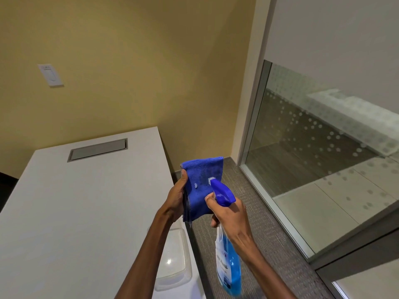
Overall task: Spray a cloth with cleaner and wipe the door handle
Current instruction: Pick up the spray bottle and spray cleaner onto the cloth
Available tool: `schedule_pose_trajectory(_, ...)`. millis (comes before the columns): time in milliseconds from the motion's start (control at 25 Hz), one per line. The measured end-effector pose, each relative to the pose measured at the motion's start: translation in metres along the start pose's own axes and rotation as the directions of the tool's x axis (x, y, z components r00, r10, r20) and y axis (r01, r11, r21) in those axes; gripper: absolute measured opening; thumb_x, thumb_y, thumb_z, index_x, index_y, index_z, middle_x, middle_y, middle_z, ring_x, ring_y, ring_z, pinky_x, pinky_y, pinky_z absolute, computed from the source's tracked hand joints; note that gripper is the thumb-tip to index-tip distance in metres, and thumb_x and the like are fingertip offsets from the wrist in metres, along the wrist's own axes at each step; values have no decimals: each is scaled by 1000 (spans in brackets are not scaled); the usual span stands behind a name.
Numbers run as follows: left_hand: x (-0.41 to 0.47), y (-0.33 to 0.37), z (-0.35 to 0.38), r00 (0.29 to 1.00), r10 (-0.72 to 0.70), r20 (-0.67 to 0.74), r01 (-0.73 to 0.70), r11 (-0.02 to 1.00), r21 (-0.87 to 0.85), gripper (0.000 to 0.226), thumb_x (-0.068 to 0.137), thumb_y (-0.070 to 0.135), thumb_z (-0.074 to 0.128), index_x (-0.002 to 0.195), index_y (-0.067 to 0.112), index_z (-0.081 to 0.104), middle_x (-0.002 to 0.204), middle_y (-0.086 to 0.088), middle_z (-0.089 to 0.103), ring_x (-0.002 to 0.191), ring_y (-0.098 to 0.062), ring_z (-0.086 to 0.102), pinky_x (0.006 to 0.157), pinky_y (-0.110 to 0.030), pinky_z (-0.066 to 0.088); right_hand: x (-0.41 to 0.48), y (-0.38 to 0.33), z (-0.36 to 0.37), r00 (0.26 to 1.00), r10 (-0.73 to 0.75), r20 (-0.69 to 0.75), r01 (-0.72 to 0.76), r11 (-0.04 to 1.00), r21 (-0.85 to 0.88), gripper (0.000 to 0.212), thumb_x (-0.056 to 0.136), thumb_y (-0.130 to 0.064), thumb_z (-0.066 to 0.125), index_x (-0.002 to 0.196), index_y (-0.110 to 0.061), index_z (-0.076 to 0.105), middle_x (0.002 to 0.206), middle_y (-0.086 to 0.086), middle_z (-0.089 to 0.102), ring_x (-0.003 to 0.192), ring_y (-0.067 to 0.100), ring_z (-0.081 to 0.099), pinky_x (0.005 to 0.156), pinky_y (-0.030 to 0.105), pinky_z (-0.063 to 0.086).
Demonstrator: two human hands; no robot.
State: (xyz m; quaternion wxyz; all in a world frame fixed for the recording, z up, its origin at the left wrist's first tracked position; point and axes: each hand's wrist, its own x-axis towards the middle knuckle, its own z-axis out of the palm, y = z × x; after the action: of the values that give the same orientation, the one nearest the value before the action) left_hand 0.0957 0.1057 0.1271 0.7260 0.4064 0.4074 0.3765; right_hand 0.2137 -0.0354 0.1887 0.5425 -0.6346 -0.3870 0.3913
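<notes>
My left hand (177,196) holds a folded blue cloth (201,186) upright by its left edge, over the gap between table and carpet. My right hand (230,214) grips the neck of a spray bottle (228,266) with blue liquid and a white label. Its blue trigger head (222,190) points its white nozzle at the cloth from a few centimetres away. A small white foam spot sits on the cloth. No door handle is in view.
A white table (75,208) with a grey cable hatch (98,149) fills the left. A clear plastic container (174,255) rests on its right edge under my left arm. Grey carpet (269,234) lies right of it, bounded by a glass partition (313,147). A wall switch (50,74) sits on the yellow wall.
</notes>
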Motion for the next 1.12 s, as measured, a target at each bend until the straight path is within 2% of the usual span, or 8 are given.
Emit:
schedule_pose_trajectory(80,0,-1,1,1000,0,13,-1,1000,12,51,87,59,46,116,23,67,95,1,83,85,-14,80,66,-23,63,1,-1,-1,1000,8,-11,-9,1000,-19,22,91,-27,70,80,-8,70,47,1,57,42,8,54,48,16,50)
schedule_pose_trajectory(240,-1,-2,0,1000,-6,22,6,1000,-5,53,86,60,47,118,22,68,101,-3,82,89,-17,79,69,-26,64,2,0,-3,996,46,-72,-55,990,-127,41,87,-34,69,56,-10,62,41,3,58,39,9,52,43,9,42)
schedule_pose_trajectory(480,-3,0,-5,1000,4,-15,-5,999,-32,52,87,61,47,115,24,69,97,-1,83,86,-17,80,65,-24,63,-2,-4,-6,999,42,-11,-42,998,-48,22,91,-29,70,84,-7,69,51,4,59,39,6,57,43,11,46)
schedule_pose_trajectory(640,-4,4,-10,999,7,-31,-8,1000,-23,48,89,62,46,108,29,75,95,0,83,84,-16,80,64,-25,63,-4,-7,-7,997,20,-73,-31,988,-152,30,90,-29,70,72,-5,69,48,13,62,38,4,56,42,8,43)
schedule_pose_trajectory(760,-4,6,-16,999,6,-41,-6,1000,-6,47,97,60,40,111,27,71,91,3,82,80,-13,79,63,-23,62,-7,-7,-12,992,6,-129,-30,981,-192,37,88,-33,68,65,-5,66,56,19,67,36,0,54,41,6,40)
schedule_pose_trajectory(840,-5,7,-20,999,3,-46,-3,1000,-1,48,96,60,40,112,25,69,89,3,82,79,-12,79,63,-23,62,-7,-7,-16,993,-2,-120,-17,988,-154,29,89,-32,69,71,-9,69,58,16,66,38,0,56,42,7,43)
schedule_pose_trajectory(920,-7,9,-22,999,8,-54,-8,1000,-1,50,90,63,44,109,27,74,92,2,82,82,-13,79,65,-24,62,-7,-8,-22,996,2,-94,-14,992,-129,22,89,-31,70,76,-13,70,57,5,64,40,2,59,43,7,45)
schedule_pose_trajectory(1120,-9,17,-27,999,10,-47,-13,998,-56,49,96,63,44,98,35,84,101,0,82,91,-14,79,70,-25,62,-5,-6,-34,988,25,-154,-49,986,-158,27,91,-36,70,71,-17,68,44,-1,62,38,-1,56,42,8,43)
